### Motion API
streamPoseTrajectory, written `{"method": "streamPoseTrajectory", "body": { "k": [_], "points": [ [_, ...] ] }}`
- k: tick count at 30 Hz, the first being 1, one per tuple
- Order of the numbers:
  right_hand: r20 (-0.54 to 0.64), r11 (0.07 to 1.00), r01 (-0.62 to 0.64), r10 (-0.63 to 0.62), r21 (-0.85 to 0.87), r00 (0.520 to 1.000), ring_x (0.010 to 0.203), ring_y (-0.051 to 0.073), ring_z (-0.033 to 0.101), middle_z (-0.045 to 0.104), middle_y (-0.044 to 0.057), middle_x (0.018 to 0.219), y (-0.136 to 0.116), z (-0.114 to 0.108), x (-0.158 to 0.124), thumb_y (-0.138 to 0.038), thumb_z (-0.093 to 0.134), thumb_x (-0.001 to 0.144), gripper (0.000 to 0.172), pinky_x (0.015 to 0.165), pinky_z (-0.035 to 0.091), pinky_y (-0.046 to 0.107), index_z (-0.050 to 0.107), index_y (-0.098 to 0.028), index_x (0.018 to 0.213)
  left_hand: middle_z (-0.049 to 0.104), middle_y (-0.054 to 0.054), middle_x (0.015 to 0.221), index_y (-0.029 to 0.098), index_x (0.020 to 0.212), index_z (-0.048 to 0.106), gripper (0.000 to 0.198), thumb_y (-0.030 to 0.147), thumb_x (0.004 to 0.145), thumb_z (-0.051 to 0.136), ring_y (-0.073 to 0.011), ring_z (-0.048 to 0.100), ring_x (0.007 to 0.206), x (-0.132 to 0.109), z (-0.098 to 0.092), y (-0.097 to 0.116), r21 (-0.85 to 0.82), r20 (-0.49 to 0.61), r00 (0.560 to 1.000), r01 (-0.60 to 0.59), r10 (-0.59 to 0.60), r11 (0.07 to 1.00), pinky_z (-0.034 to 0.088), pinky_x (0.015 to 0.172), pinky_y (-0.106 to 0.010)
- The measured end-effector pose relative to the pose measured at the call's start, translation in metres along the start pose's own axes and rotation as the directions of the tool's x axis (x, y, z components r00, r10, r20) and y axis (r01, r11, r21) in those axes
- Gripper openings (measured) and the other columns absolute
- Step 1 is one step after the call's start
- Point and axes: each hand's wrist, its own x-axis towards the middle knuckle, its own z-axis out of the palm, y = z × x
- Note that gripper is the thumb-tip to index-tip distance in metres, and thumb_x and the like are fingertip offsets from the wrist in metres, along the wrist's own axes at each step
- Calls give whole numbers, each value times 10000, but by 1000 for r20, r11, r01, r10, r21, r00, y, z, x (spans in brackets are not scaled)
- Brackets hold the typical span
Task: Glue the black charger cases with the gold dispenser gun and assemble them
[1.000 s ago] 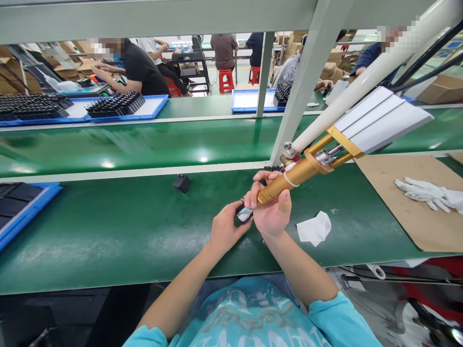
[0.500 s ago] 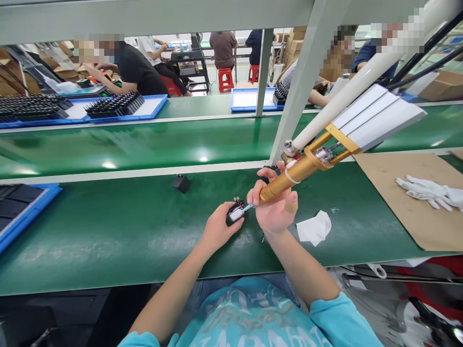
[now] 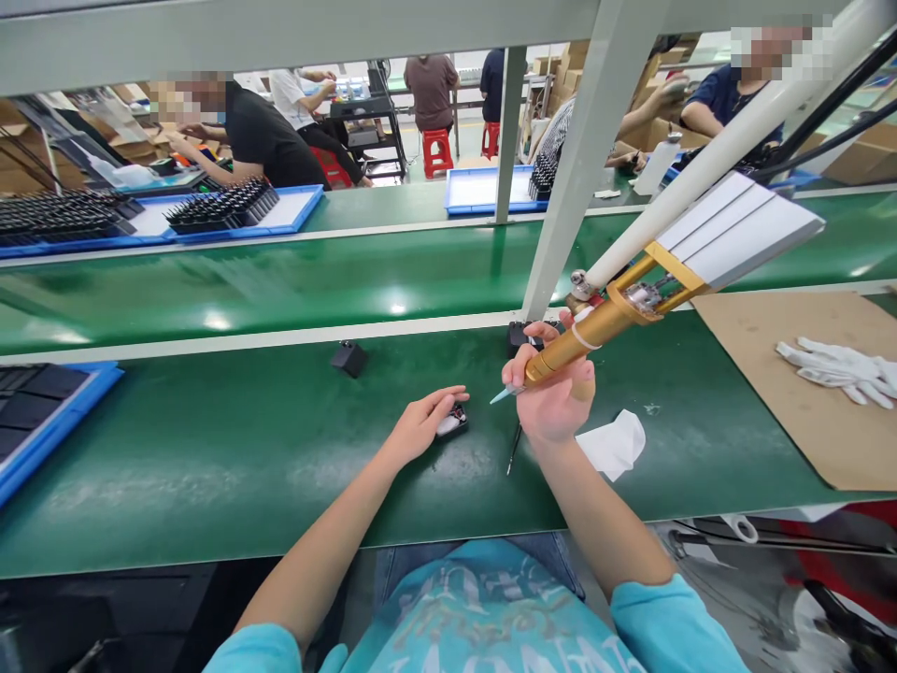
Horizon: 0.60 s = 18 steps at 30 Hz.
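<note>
My right hand (image 3: 557, 397) is wrapped round a gold glue dispenser (image 3: 571, 350) with a pale blue tapered nozzle. The nozzle points left, apart from the small black housing (image 3: 452, 428). That housing lies on the green bench, with white material and small red parts inside. Over its upper side stretches my left hand (image 3: 420, 425), fingers extended and thumb close to the part; whether it touches is hard to see. Below my right hand a thin dark tool (image 3: 515, 453) lies on the bench. A white cloth or paper (image 3: 617, 444) is beside my right wrist.
A black block (image 3: 348, 358) sits further back, with more black parts (image 3: 519, 338) behind my right hand. At left is a blue-rimmed tray (image 3: 105, 383); at right, cardboard (image 3: 763, 374) bears white gloves (image 3: 837, 369). A slanted post (image 3: 571, 178) stands ahead. Co-workers sit beyond.
My right hand and the dispenser have moved right, drawing the nozzle away from the housing. My left fingers have straightened over the housing, which has shifted slightly left and down.
</note>
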Motion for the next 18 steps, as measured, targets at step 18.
{"method": "streamPoseTrajectory", "body": {
  "k": [18],
  "points": [
    [-13,999,-26,26,-24,1000,472,75,492,569,-4,999,-3,-8,-3,-556,527,833,336,457,451,290,469,-297,1038,713,-117,1006,161,1105,619,274,354,927,541,-256,651,876,-17,46,4,825,-142,933,-72,330,560,476,695,-341]
  ]
}}
